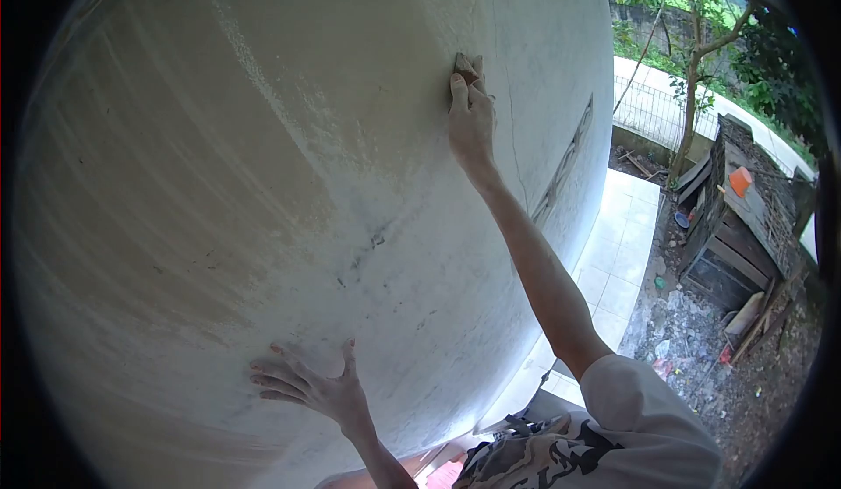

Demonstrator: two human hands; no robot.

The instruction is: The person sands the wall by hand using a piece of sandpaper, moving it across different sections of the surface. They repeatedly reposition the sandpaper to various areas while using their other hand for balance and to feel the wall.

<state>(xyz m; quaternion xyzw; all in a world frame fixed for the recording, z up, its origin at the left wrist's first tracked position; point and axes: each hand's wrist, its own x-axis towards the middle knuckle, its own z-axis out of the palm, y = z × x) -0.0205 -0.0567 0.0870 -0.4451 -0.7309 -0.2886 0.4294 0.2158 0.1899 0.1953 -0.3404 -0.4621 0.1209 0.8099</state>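
Observation:
A large plaster wall (412,253) with beige and whitish patches fills most of the head view. High on it, my right hand (473,126) is closed around a small brown and grey piece (465,67), pressed against the surface. It could be folded sandpaper or a sanding block; the fingers cover much of it. Lower left, my left hand (322,391) rests on the wall with its fingers spread and nothing in it. White scuffs and dark specks mark the plaster between the hands. A thin crack runs down to the right of my right hand.
A long narrow slot (565,161) is cut in the wall at right. Beyond lie a white tiled ledge (613,244), littered ground (683,340), a weathered wooden shed (731,235) with an orange container (740,181) on it, a tree (690,95) and a wire fence.

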